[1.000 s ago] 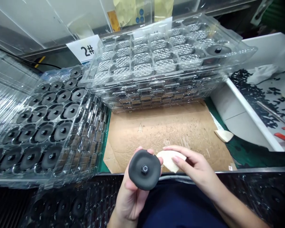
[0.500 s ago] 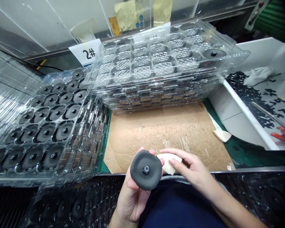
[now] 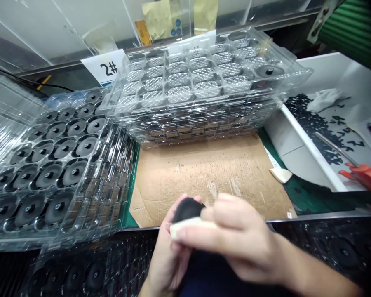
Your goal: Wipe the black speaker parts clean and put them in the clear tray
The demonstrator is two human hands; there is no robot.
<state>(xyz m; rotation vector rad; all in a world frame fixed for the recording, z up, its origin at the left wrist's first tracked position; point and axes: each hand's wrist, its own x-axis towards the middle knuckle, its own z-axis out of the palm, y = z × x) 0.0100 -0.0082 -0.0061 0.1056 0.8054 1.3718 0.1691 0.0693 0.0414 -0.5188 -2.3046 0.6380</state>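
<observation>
Left hand [image 3: 163, 255] curled round black disc [image 3: 188, 208], bracing it against cream pad [image 3: 185, 227] pinched in closed right hand [image 3: 238, 235], just above cardboard sheet [image 3: 204, 177].

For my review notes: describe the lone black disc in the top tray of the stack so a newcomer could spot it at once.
Find the tall stack of clear plastic trays behind the cardboard sheet, next to the card marked 2#. In the top tray, look near the right edge. The dark disc with a central stud sits there, the only black one among silver diamond-patterned discs.
</observation>
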